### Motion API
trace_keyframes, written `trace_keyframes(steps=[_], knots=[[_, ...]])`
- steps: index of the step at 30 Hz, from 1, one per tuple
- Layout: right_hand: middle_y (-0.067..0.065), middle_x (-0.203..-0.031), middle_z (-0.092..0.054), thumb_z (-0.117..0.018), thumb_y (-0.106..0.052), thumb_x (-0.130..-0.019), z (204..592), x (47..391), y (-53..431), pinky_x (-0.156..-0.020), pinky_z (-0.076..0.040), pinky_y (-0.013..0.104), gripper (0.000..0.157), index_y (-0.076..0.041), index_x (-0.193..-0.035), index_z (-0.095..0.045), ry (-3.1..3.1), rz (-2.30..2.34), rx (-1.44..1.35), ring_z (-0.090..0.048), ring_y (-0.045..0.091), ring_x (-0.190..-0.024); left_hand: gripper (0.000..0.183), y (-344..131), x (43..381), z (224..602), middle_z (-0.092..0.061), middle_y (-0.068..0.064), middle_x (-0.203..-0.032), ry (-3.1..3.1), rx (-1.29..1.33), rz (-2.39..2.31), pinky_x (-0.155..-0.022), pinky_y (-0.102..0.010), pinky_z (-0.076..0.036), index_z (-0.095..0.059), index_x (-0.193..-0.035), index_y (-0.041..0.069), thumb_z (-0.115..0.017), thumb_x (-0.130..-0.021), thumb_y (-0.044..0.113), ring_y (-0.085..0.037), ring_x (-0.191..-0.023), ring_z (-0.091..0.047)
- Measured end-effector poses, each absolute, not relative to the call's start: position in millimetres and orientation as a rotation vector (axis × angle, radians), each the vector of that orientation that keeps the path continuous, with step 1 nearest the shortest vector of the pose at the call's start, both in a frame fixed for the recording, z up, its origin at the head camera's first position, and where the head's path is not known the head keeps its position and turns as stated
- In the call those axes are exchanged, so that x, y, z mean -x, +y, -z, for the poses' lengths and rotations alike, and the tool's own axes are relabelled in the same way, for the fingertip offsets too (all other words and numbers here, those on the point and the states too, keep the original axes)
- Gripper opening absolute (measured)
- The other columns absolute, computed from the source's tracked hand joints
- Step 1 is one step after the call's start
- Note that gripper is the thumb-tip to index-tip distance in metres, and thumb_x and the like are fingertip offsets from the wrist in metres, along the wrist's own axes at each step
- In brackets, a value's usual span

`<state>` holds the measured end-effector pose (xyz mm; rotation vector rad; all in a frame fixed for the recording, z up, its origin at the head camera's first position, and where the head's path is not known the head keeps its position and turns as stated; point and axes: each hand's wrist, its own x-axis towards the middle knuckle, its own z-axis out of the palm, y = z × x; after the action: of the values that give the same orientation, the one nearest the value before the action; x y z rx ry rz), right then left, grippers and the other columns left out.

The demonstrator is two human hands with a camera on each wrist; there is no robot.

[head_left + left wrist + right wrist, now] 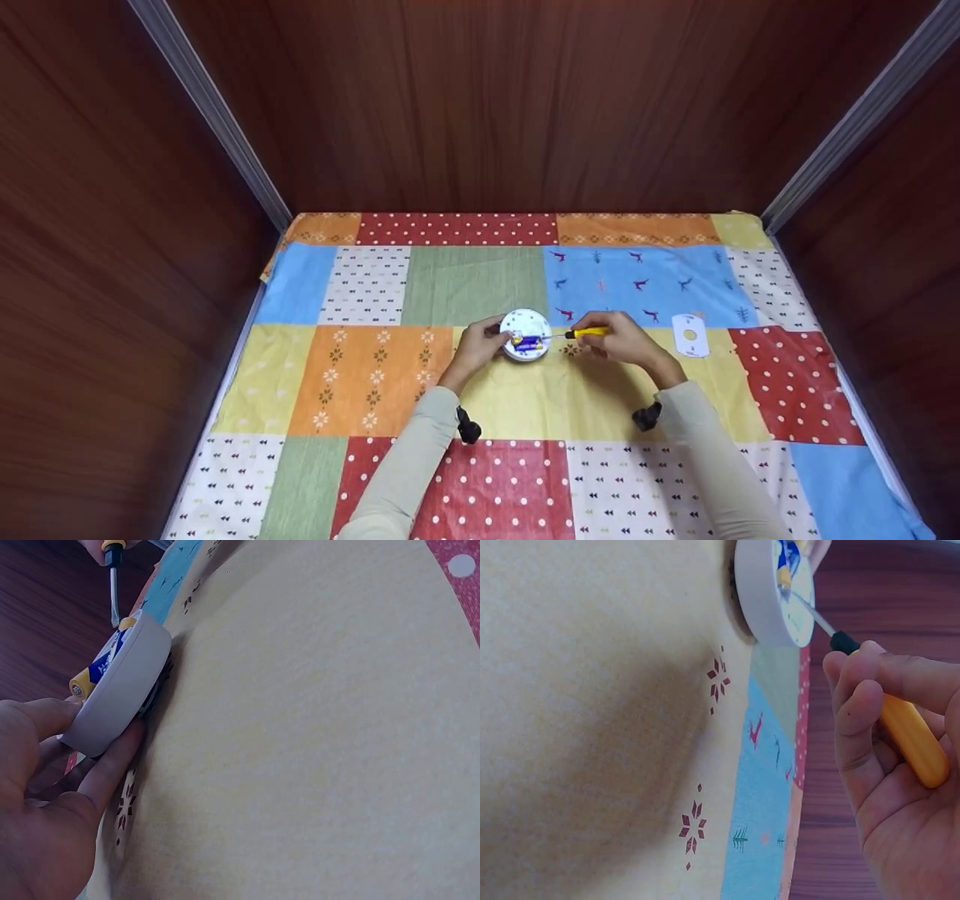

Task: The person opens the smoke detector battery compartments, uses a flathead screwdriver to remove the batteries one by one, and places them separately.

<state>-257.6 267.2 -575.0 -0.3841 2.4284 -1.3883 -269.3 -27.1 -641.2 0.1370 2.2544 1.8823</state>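
Note:
My left hand grips a round white battery-powered device by its left edge, fingers beneath and thumb near the top. Blue-and-yellow batteries lie in the device's upper face. In my right hand is a screwdriver with a yellow handle and black collar, held between thumb and fingers. Its metal shaft points left, and the tip is right at the end of a battery in the right wrist view. The device is tilted over the cloth in the left wrist view.
A white flat plate with a round hole lies right of my right hand. The patchwork cloth covers the table. Dark wood panels stand at the back and both sides, with metal strips at the corners.

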Motion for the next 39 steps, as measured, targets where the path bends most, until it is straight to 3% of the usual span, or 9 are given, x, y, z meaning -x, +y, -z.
trace_keyframes(steps=[7, 15, 21, 26, 30, 35, 39], knots=[[0.021, -0.106, -0.077, -0.069, -0.008, -0.100, 575.8, 259.9, 271.6, -0.057, -0.050, 0.024, 0.021, -0.005, -0.120, -0.075, 2.533, 1.342, 0.370, -0.063, 0.027, -0.069, 0.042, -27.5, 268.4, 640.9, -0.070, -0.021, -0.117, 2.223, -0.129, -1.905, -0.081, -0.038, -0.066, -0.064, -0.145, 0.001, -0.067, -0.103, 0.006, -0.018, -0.093, -0.068], [0.020, -0.118, -0.075, -0.072, -0.007, -0.098, 577.8, 260.5, 276.0, -0.080, -0.056, 0.022, 0.023, 0.000, -0.120, -0.073, 2.658, 1.356, 0.358, -0.068, 0.024, -0.098, 0.043, -27.9, 268.1, 641.2, -0.068, -0.022, -0.115, 2.179, -0.118, -1.924, -0.081, -0.038, -0.067, -0.063, -0.146, 0.000, -0.066, -0.104, 0.005, -0.020, -0.094, -0.070], [0.021, -0.119, -0.074, -0.072, -0.009, -0.100, 578.5, 260.4, 280.1, -0.077, -0.056, 0.019, 0.021, -0.001, -0.119, -0.069, 2.702, 1.385, 0.272, -0.069, 0.029, -0.103, 0.043, -27.8, 267.5, 641.7, -0.070, -0.023, -0.118, 2.186, -0.111, -1.917, -0.082, -0.037, -0.067, -0.063, -0.146, 0.000, -0.066, -0.104, 0.004, -0.022, -0.098, -0.072], [0.023, -0.119, -0.074, -0.070, -0.011, -0.101, 578.5, 261.8, 283.6, -0.093, -0.060, 0.041, 0.020, 0.000, -0.118, -0.066, 2.768, 1.369, 0.224, -0.071, 0.038, -0.111, 0.042, -27.9, 267.9, 641.7, -0.070, -0.022, -0.116, 2.168, -0.113, -1.939, -0.080, -0.037, -0.067, -0.063, -0.145, -0.001, -0.066, -0.103, 0.004, -0.020, -0.094, -0.071], [0.024, -0.119, -0.075, -0.070, -0.010, -0.102, 579.9, 262.6, 285.9, -0.104, -0.057, 0.056, 0.017, 0.000, -0.115, -0.066, 2.817, 1.368, 0.190, -0.070, 0.041, -0.118, 0.042, -27.9, 268.2, 641.9, -0.070, -0.020, -0.111, 2.163, -0.120, -1.949, -0.078, -0.036, -0.067, -0.063, -0.145, -0.002, -0.066, -0.103, 0.003, -0.017, -0.090, -0.069], [0.020, -0.112, -0.068, -0.072, -0.013, -0.101, 582.3, 263.6, 287.9, -0.095, -0.055, 0.049, 0.015, -0.001, -0.110, -0.071, 2.945, 1.318, 0.191, -0.065, 0.035, -0.103, 0.042, -27.8, 269.0, 642.4, -0.070, -0.018, -0.108, 2.178, -0.125, -1.946, -0.077, -0.035, -0.067, -0.064, -0.144, -0.003, -0.066, -0.102, 0.001, -0.015, -0.087, -0.067], [0.018, -0.107, -0.063, -0.075, -0.016, -0.100, 582.8, 265.4, 289.0, -0.085, -0.046, 0.044, 0.018, -0.001, -0.110, -0.076, 3.067, 1.244, 0.135, -0.056, 0.032, -0.098, 0.043, -27.8, 269.5, 642.4, -0.069, -0.017, -0.107, 2.184, -0.125, -1.941, -0.077, -0.035, -0.067, -0.064, -0.144, -0.003, -0.066, -0.101, 0.001, -0.014, -0.086, -0.066]])
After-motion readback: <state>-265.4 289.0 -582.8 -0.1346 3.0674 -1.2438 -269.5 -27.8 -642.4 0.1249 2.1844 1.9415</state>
